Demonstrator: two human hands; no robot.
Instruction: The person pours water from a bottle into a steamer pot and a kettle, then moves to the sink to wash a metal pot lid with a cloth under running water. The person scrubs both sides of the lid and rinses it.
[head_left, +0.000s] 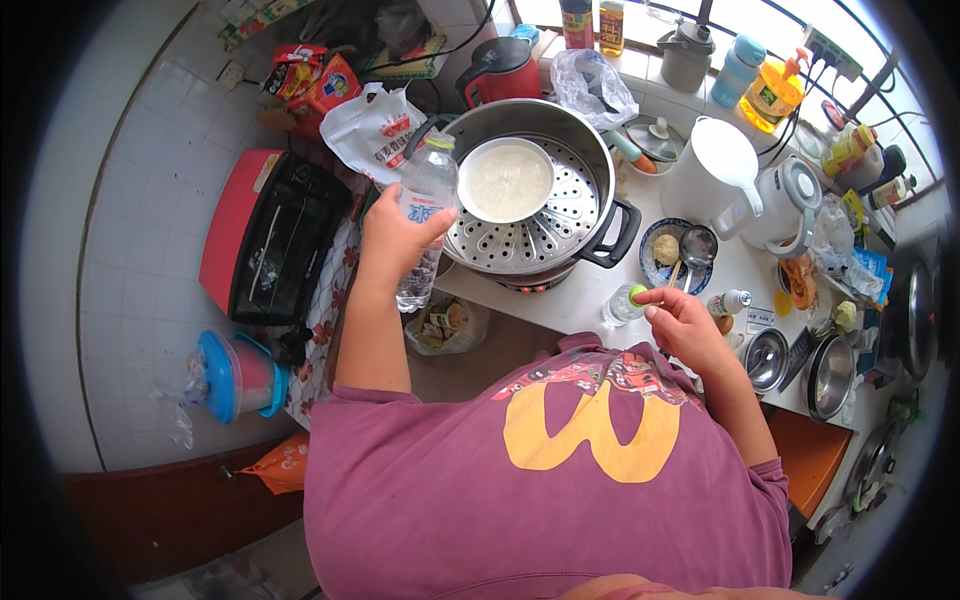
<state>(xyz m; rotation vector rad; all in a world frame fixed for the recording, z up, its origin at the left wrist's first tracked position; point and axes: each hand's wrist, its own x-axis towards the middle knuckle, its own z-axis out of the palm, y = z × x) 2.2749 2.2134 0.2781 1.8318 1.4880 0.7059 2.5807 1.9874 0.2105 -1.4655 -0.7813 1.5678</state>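
Observation:
My left hand (401, 236) grips a large clear plastic bottle (426, 262) by its side. The bottle has a yellow-green ring at its neck, bears printed writing and holds clear liquid. It stands upright left of a big steel steamer pot (517, 259). On the pot's perforated rack (574, 191) sits a white bowl (506, 180) of pale, cloudy liquid. My right hand (686, 326) has thumb and index finger at a lime-green cap (637, 294), beside a small clear bottle (621, 309) on the counter. Whether cap and bottle are joined is hard to see.
A blue-patterned plate (655, 271) carries a ladle (698, 247) and a dough-like ball. A white jug (709, 165) and an electric kettle (784, 199) stand to the right. A red toaster oven (274, 236) is at left. Steel bowls (829, 379) line the right counter.

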